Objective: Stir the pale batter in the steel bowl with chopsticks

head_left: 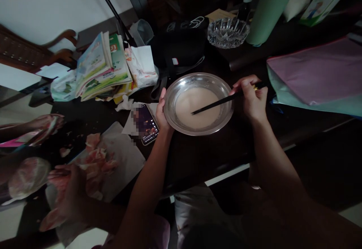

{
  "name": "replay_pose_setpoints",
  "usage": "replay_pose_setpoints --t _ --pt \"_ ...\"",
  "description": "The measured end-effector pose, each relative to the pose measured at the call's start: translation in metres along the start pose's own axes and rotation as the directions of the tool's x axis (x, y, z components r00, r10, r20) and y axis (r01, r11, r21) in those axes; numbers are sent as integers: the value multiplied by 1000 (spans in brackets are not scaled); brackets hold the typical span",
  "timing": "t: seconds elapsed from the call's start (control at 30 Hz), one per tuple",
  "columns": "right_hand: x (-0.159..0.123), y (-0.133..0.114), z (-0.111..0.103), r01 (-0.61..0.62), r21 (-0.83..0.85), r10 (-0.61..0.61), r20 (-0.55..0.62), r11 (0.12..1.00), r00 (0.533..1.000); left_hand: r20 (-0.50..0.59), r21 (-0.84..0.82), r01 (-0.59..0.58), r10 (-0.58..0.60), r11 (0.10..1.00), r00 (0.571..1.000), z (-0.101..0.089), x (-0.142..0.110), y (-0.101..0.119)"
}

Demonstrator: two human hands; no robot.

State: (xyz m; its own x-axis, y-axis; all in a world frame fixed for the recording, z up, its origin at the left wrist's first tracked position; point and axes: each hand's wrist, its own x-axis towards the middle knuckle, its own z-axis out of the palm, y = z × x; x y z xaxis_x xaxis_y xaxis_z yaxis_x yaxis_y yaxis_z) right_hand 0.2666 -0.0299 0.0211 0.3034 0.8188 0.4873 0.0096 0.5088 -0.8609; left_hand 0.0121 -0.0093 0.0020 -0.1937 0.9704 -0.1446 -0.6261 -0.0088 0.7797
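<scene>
Metal bowl [227,111]: sits between the left hand [163,115] and the right hand [253,94], mouth up; cannot tell whether raised or resting on the dark table [209,158].
Co-worker's hand [72,188]: reaches in well left of the left hand, bent close over pink pieces [97,155]; grip too dark to make out.
Pale sheet [123,151]: lies under the pink pieces, left of the left hand.
Booklets [106,64]: lean in a pile beyond the left hand, off to the left.
Tissue pack [143,66]: lies next to the booklets, beyond the left hand.
Phone [148,122]: lies just left of the left hand, with screen lit.
Left hand: grips the left side of the bowl, with fingers against the rim.
Black bag [181,40]: lies beyond the bowl and both hands.
Pale liquid [195,96]: covers the bowl's bottom, between the hands.
Chopsticks [215,103]: slant leftward and down from the right hand, with tips at the liquid.
Glass dish [227,34]: stands beyond the right hand.
Right hand: closes round the chopsticks' upper part, beside the bowl's right rim.
Green cylinder [271,9]: tilts beyond the right hand.
Purple-and-green item [311,72]: lies flat, right of the right hand.
</scene>
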Motion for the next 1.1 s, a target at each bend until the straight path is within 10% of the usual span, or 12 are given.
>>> replay_pose_setpoints --t 0.23,0.43,0.6,0.8,0.97,1.1 --pt "3 1 -3 46 8 -45 -153 999 987 -3 -3 10 -10 1000 1000 1 -1 1" --pt "1 0 0 7 -53 -6 19 999 1000 -31 1 13 -13 1000 999 2 0 1" --pt "3 2 -3 43 -21 -45 -142 999 989 -6 -13 3 -3 1000 1000 0 1 0" --pt "0 2 -2 -2 -17 3 51 1000 999 -3 -1 -4 4 1000 1000 -1 1 -1" --pt "2 0 -4 47 6 -46 -120 999 992 -28 15 15 -15 1000 999 0 1 0" --pt "1 -1 -2 -8 2 8 -31 1000 999 -19 12 6 -6 1000 1000 1 1 0"
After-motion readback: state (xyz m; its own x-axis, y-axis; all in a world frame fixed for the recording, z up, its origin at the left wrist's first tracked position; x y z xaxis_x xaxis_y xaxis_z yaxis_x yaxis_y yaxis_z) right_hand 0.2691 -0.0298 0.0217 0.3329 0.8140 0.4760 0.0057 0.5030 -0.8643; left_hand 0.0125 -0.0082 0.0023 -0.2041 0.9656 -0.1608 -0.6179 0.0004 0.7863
